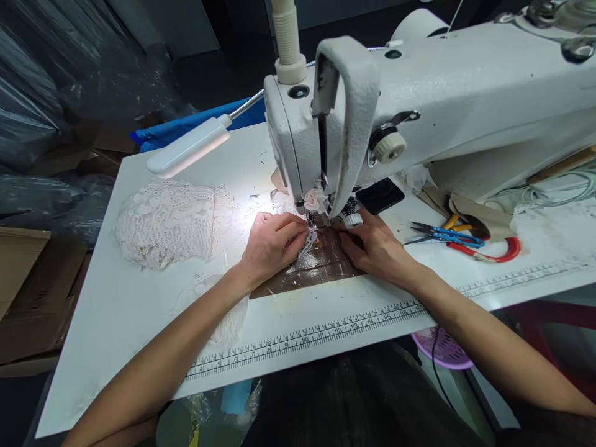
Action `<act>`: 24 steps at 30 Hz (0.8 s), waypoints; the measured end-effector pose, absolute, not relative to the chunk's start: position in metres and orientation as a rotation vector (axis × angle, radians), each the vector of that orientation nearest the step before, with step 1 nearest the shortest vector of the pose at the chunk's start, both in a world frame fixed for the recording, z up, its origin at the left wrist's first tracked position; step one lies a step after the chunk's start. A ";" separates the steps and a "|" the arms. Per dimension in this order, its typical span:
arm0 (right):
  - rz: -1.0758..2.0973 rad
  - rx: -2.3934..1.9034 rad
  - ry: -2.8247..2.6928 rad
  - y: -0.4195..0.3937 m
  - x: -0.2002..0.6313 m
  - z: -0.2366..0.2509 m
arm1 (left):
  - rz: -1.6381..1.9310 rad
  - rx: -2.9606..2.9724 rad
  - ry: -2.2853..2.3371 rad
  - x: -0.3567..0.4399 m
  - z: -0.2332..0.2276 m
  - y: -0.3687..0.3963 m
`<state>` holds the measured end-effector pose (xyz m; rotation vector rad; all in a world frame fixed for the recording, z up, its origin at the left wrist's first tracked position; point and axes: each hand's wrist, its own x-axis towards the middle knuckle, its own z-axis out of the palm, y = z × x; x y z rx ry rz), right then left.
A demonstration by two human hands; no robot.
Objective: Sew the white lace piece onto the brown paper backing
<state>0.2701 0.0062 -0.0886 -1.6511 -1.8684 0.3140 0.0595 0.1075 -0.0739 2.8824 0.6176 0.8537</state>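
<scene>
My left hand (274, 242) is at the sewing machine's needle area, fingers pinched together on a narrow piece of white lace trim (307, 243) beside the presser foot (311, 218). My right hand (375, 247) rests just right of the foot, its fingers bent and drawn close together by a small white knob (352, 220). What those fingertips hold, if anything, is hidden. Beneath both hands lies a brown plate (302, 276) with thread scraps on it. A pale ruffled fabric piece (315, 200) sits on the machine above the needle.
A big bundle of lace (172, 220) lies to the left, with more lace (228, 326) by my left forearm. The lit lamp (190, 146) hangs over the table. On the right are a black phone (380, 195), blue snips (449, 236) and red-handled scissors (505, 251). A ruler strip (326, 330) runs along the front.
</scene>
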 end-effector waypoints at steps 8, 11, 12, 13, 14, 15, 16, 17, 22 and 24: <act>0.304 -1.657 -1.874 0.008 0.271 -0.089 | 0.797 3.066 0.599 0.061 -0.074 0.101; 0.308 -1.626 -1.862 0.008 0.271 -0.087 | 0.740 3.118 0.589 0.061 -0.072 0.100; 0.311 -1.613 -1.853 0.008 0.270 -0.087 | 0.709 3.139 0.566 0.061 -0.071 0.101; 0.317 -1.599 -1.841 0.008 0.270 -0.086 | 0.677 3.156 0.538 0.060 -0.070 0.101; 0.326 -1.583 -1.824 0.008 0.270 -0.084 | 0.649 3.167 0.507 0.060 -0.069 0.102; 0.339 -1.567 -1.805 0.008 0.270 -0.083 | 0.628 3.170 0.481 0.059 -0.067 0.102; 0.355 -1.554 -1.784 0.008 0.270 -0.082 | 0.616 3.168 0.461 0.058 -0.067 0.103; 0.370 -1.545 -1.766 0.008 0.270 -0.080 | 0.610 3.164 0.443 0.058 -0.066 0.103; 0.377 -1.566 -1.711 0.009 0.270 -0.075 | 0.623 3.166 0.384 0.055 -0.067 0.105; 0.353 -1.573 -1.682 0.009 0.270 -0.075 | 0.641 3.172 0.369 0.055 -0.068 0.105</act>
